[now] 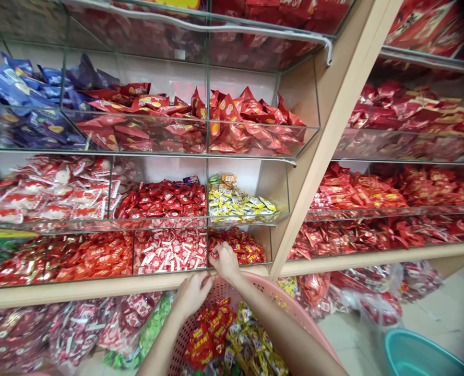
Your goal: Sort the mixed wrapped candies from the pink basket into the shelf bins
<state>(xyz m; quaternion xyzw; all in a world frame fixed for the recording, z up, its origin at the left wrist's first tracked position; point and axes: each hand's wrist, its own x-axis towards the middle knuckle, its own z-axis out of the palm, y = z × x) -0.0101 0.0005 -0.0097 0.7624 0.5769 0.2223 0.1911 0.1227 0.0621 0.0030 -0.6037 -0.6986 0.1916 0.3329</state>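
My right hand (pixel 227 261) reaches into the low right compartment, over the red wrapped candies (pixel 251 246). Its fingers are curled, and whatever is in them is hidden. Lower and to the left, my left hand (pixel 193 293) has its fingers bent together at the wooden shelf edge (pixel 153 284) and the rim of the pink basket. I cannot make out what, if anything, it grips. Below both forearms stands the pink perforated basket (pixel 300 310), holding red candy packets (pixel 204 342) and yellow-and-white wrapped candies (pixel 257 344).
Clear-walled compartments hold yellow wrapped candies (pixel 237 201), red-and-white candies (pixel 171 249) and blue packets (pixel 24 104). A slanting wooden upright (pixel 325 141) divides the shelves. Bagged candies (pixel 86 329) lie underneath. A teal tub (pixel 423 352) sits on the tiled floor at the right.
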